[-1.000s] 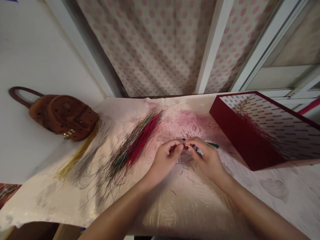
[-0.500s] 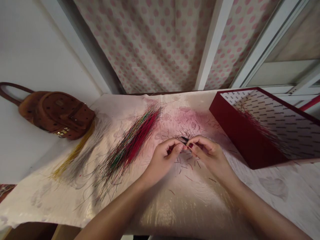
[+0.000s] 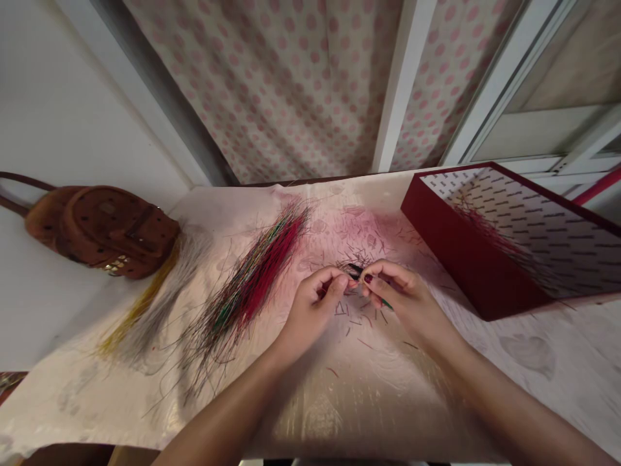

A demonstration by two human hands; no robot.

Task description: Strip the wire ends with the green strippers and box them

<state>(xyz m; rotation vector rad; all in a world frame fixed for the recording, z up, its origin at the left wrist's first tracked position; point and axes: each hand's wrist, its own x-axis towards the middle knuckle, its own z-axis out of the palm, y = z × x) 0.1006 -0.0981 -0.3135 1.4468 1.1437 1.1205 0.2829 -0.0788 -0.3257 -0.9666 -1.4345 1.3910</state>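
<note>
Fingertips of my left hand are pinched together, nearly meeting those of my right hand over the table. What the left fingers grip is too small to make out. My right hand is also closed, and a short green piece shows beneath its fingers; whatever its fingertips pinch is hidden. A small black object lies just behind the fingertips. Short dark and red clippings are scattered around both hands. Left of them lies a long bundle of red, green and dark strands.
Yellow strands and grey strands lie at the left beside a brown backpack. An open dark red box with strands inside stands at the right. A dotted curtain hangs behind the table.
The right hand's fingers have shifted slightly, and a green piece now shows under them. Both hands stay close together. The whole view has moved a little.
</note>
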